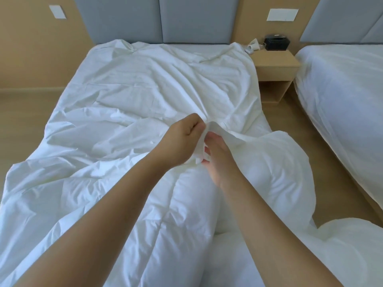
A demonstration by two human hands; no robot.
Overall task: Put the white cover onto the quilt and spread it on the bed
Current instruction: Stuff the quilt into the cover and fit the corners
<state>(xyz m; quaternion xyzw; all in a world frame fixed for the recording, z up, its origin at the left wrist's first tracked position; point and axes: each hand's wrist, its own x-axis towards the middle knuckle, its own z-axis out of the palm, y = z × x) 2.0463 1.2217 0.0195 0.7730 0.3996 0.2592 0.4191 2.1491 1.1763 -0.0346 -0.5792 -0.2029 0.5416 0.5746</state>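
Note:
The thin white cover [145, 90] lies wrinkled across the bed, reaching up to the grey headboard. The puffy white quilt [259, 172] bulges at the near right and runs down toward me, partly hanging off the bed's right side. My left hand [182, 139] is closed on a fold of the cover's edge near the middle of the bed. My right hand [217, 160] sits just right of it, fingers pinching the same bunched edge of white cloth. Where cover ends and quilt begins under the hands is hard to tell.
A wooden nightstand [275, 67] stands right of the bed with a black box [276, 43] and a small white object on it. A second white bed [348, 96] fills the far right. Wooden floor runs along both sides. The grey padded headboard [161, 17] backs the bed.

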